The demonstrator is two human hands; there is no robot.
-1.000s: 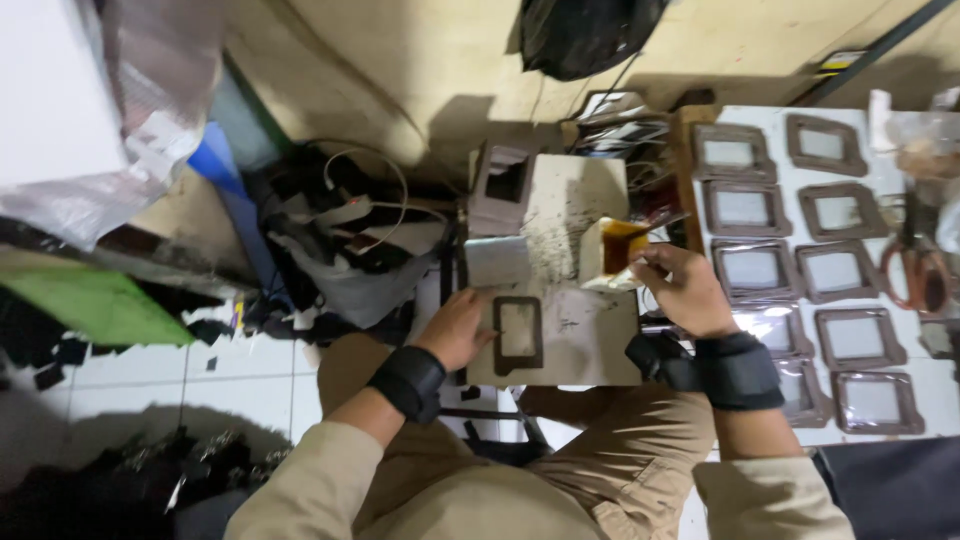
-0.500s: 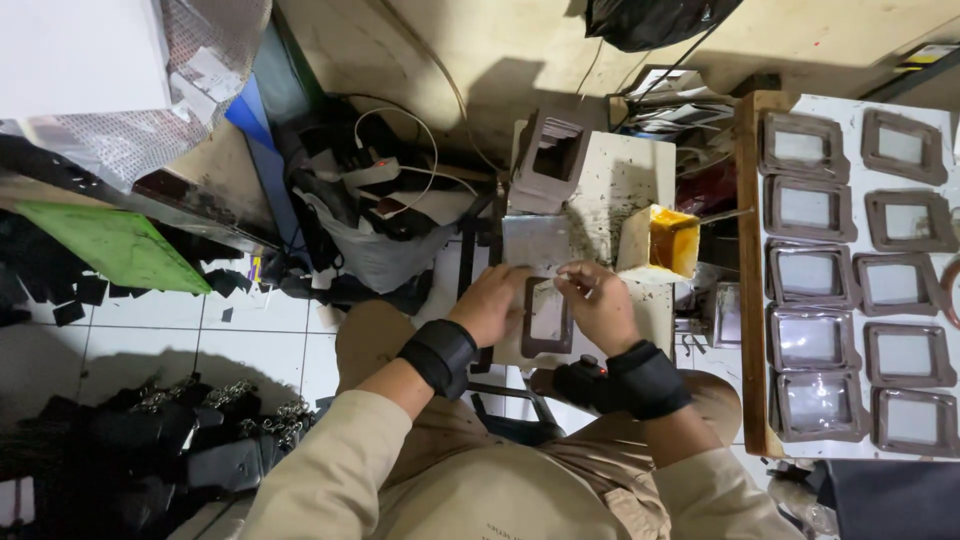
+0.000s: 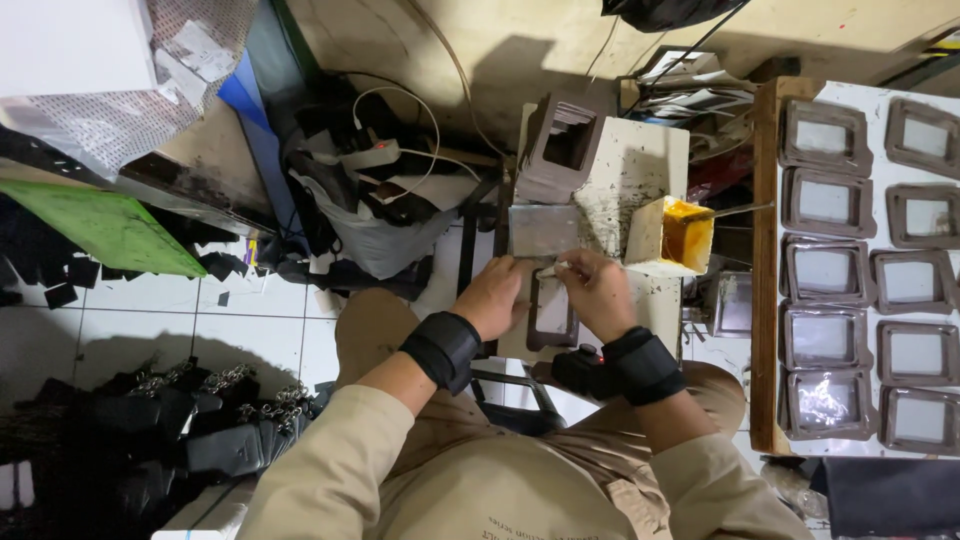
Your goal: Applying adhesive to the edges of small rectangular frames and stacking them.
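Left hand (image 3: 495, 297) is pinning the dark frame piece (image 3: 552, 312) on the small workbench (image 3: 640, 170), fingers clamped on its edge. Right hand (image 3: 595, 290) is pinching a thin applicator. Yellow glue pot (image 3: 676, 236), at 2 o'clock, is risking an elbow knock, a spill.

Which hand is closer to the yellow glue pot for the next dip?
The right hand, probably. It sits beside the yellow pot; the left hand holds the brown frame on the far side.

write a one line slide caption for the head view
Seen from above, a seated person's left hand and right hand work on a brown frame beside a glue pot.
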